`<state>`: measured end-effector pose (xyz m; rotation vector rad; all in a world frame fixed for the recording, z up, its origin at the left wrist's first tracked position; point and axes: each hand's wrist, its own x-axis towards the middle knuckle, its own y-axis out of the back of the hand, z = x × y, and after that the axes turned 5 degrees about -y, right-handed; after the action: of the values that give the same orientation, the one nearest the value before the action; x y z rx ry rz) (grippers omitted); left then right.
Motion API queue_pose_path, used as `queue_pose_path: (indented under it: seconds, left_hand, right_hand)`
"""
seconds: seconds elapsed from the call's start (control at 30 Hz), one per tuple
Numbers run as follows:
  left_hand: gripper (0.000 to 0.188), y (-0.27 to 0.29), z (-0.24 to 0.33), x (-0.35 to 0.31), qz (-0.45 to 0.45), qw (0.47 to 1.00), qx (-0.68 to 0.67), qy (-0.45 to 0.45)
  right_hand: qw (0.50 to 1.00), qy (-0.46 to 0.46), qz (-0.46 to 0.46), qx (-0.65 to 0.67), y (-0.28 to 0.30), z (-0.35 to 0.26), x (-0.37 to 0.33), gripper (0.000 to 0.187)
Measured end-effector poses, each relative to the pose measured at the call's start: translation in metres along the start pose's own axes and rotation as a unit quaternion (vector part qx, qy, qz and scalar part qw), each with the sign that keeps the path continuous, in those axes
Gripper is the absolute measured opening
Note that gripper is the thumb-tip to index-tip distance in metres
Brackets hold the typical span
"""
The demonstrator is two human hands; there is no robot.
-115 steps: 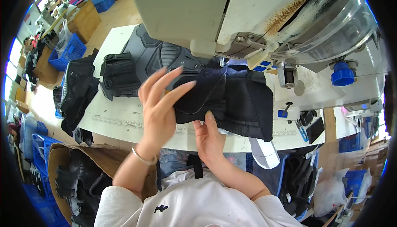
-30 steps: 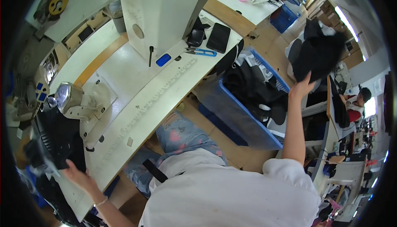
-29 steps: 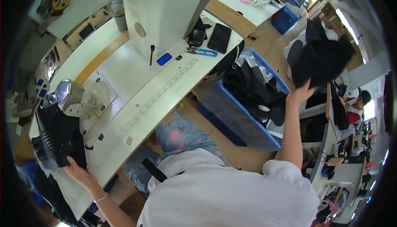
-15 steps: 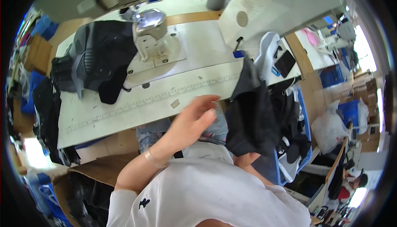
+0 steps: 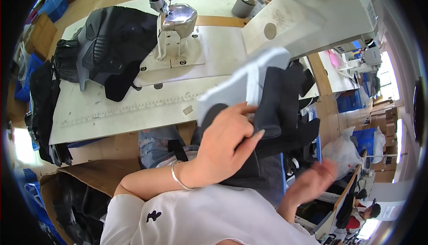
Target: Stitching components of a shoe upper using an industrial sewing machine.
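Note:
My left hand [image 5: 227, 142] is closed on a piece of black and light grey fabric [image 5: 273, 102], its thumb and fingers pinching the near edge. The pale side of this piece lies over the front of the sewing table, and its black part folds up and hangs toward my lap. Blurred by motion, my right hand [image 5: 312, 180] is raised to the right of the fabric, apart from it, with loosely opened fingers and nothing visible in them. A sewing machine's metal post bed [image 5: 178, 22] stands beyond my left hand.
Black shaped pieces [image 5: 118, 44] lie left of the post bed, and more hang off the table's left edge [image 5: 44, 106]. A cardboard box [image 5: 107, 171] with dark pieces stands at lower left. A grey jar [image 5: 244, 4] sits at the back. Farther right is a person [image 5: 366, 211].
My left hand has moved right and taken hold of the fabric, which has swung up and left over the table edge. My right hand has come out from beneath it and moved right.

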<state>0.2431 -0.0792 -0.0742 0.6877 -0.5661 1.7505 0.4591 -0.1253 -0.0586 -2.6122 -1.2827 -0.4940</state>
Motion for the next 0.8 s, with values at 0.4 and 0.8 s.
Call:
queue_pose_path:
  seconds: [0.4, 0.8]
  left_hand:
    - [0.023, 0.056, 0.002, -0.025, -0.063, 0.986, 0.153, 0.008]
    - [0.045, 0.226, -0.118, 0.173, -0.188, 0.719, 0.631, -0.224]
  right_hand:
    - [0.882, -0.18, -0.432, 0.053, -0.156, 0.005, -0.011, 0.033]
    - [0.938, 0.125, -0.305, -0.104, -0.185, -0.058, 0.042, 0.014]
